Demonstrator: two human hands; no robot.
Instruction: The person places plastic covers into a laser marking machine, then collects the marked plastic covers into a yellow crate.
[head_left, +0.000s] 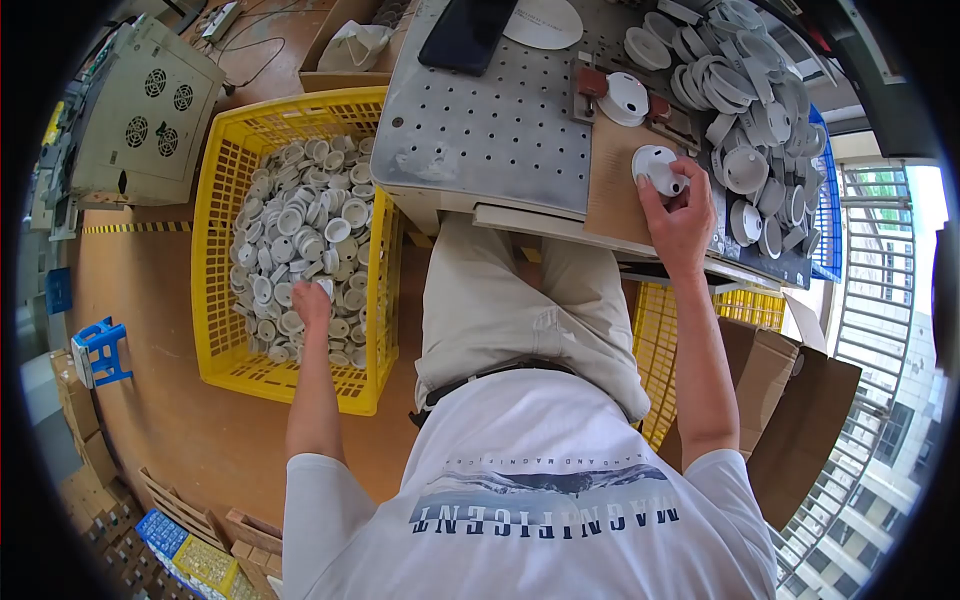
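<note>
- Landmark: the perforated metal plate on the surface, ahead of the person's knees.
- Right hand lies just right of the plate, over a brown board.
- Right fingers are clamped on a white cap. The cap sits on the board, dome side toward me.
- A second white cap, the jig cap, sits in a red-blocked clamp at the plate's right edge, beyond the held one and apart from it.
- The pile of grey-white caps is heaped right of the plate, just beside the right hand.
- Left hand is down in the yellow crate, on the floor left of the plate.
- Left fingers are bent into the loose caps that fill the crate. I cannot tell whether they are closed on one.
- A dark flat slab lies on the plate's far edge, with a white disc beside it.
- A cardboard box stands beyond the crate, left of the plate.
- A grey case with fan grilles stands farther left of the plate, past the crate.
- A blue stool stands well left of the plate, on the floor.
- A blue crate shows right of the plate, behind the pile.
</note>
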